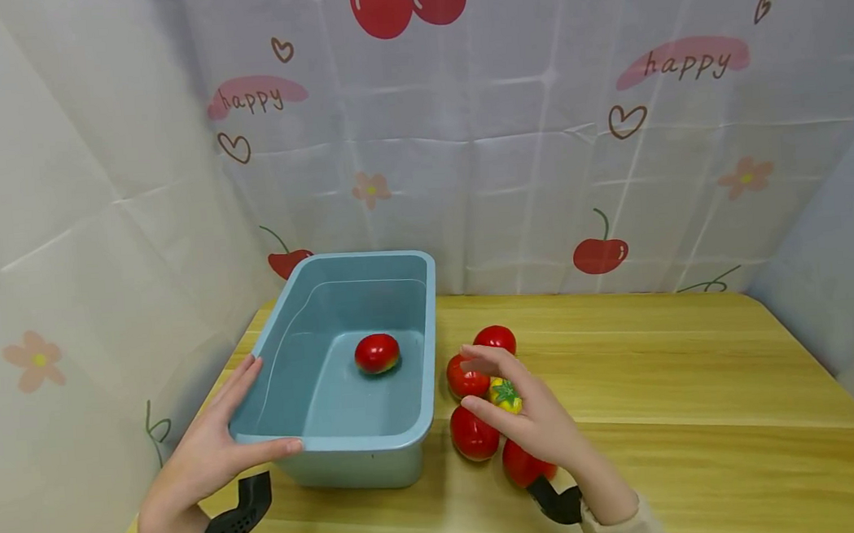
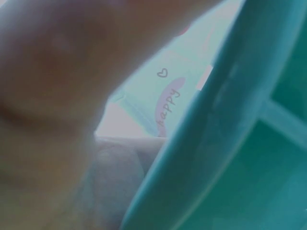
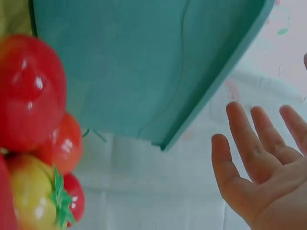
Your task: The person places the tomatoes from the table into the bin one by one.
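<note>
A light blue plastic tub [image 1: 410, 357] stands on the wooden table with one red tomato [image 1: 377, 353] inside it. My left hand [image 1: 239, 429] rests on the tub's near left corner, thumb along the front rim and fingers straight along the left rim; close up it is a blur [image 2: 48, 96] beside the rim [image 2: 206, 134]. Right of the tub lies a cluster of several red tomatoes [image 1: 474, 435] around a yellowish one with a green calyx [image 1: 506, 394]. My right hand [image 1: 481, 381] arches over the yellowish tomato [image 3: 31, 201], fingers [image 3: 244, 139] spread and holding nothing.
A cherry-print cloth backdrop [image 1: 536, 129] closes off the back and both sides. The tub's outer wall [image 3: 144, 62] stands close beside the tomato cluster. Bare wooden tabletop [image 1: 698, 380] stretches to the right.
</note>
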